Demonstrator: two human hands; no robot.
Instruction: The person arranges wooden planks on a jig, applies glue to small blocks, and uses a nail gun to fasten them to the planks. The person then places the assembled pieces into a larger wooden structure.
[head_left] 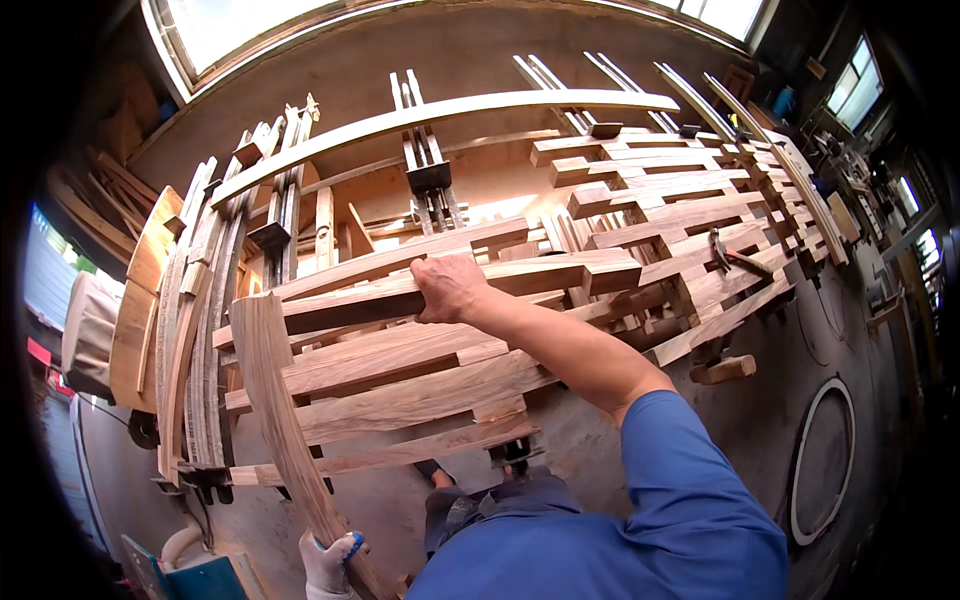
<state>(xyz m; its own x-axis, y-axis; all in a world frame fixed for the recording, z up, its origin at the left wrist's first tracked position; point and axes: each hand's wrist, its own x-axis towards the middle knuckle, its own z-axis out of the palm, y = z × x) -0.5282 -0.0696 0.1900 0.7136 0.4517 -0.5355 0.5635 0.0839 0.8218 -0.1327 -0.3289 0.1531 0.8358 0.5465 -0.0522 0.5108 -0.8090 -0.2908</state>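
Observation:
My left hand (326, 566), in a pale glove, is closed round the lower end of a long, slightly curved wooden board (277, 400). That board slants up and away, and its far end lies over the left ends of other pieces. My bare right hand (450, 289) grips a thick wooden bar (350, 303) from above, thumb on the near side. The bar lies across the rack, roughly left to right. Close in front of it are further flat wooden pieces (420, 395) with short blocks between them. Part of the bar is hidden under my fingers.
Metal clamp bars (427, 180) stand behind the wood, with a long pale strip (440, 115) across them. Stacked slotted pieces (690, 215) fill the right side, where a hammer (735, 258) lies. A white ring (822, 460) rests on the floor at right.

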